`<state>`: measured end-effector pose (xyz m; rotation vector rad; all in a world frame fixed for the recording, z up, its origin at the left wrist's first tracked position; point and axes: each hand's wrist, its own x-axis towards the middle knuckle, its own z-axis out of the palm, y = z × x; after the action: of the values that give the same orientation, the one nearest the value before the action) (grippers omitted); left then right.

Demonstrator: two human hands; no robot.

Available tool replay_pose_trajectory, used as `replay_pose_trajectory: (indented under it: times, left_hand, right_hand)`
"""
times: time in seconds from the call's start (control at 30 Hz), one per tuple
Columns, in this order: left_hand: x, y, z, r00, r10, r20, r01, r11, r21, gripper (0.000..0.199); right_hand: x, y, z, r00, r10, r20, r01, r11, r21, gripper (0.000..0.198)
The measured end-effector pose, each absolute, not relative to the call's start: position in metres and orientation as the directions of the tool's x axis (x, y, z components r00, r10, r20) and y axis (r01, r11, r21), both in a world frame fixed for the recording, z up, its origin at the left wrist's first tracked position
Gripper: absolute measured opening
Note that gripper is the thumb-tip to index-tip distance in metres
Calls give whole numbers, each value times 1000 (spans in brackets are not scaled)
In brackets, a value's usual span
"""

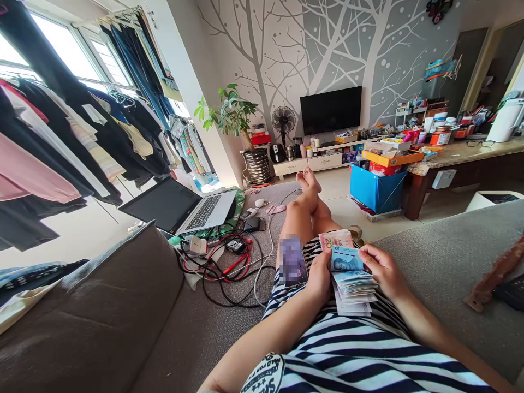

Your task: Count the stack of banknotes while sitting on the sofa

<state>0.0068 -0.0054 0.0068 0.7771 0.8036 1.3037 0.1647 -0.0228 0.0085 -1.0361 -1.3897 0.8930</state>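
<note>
While the grey sofa (442, 256) bears the larger things, the striped clothing (352, 349) over the lap probably serves as a soft rest for the money. An open laptop (210, 210) sits to the left; any lettering below its screen is too small to read. Tangled cables (241, 267) lie just beside it, perhaps for charging. The left hand (320, 273) is curled closed around the left edge of the banknotes (354, 292), seemingly to steady the wad, which fans out above the lap. The right hand (380, 267), nearly closed, pinches the upper right corner of a blue note (347, 258), likely keeping it apart. That note shows an upside-down 10; behind it, a reddish note (338, 238) seems to read 20. A round print (266, 374) on the clothing partly reads "AD FOR".
</note>
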Motion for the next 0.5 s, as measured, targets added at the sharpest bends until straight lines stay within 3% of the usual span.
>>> replay_pose_trajectory:
  times: [0.5]
  left_hand:
    - [8, -4, 4, 95, 992, -83, -529, 121, 840, 28]
  right_hand:
    - [164, -24, 10, 24, 945, 326, 77, 323, -943, 55]
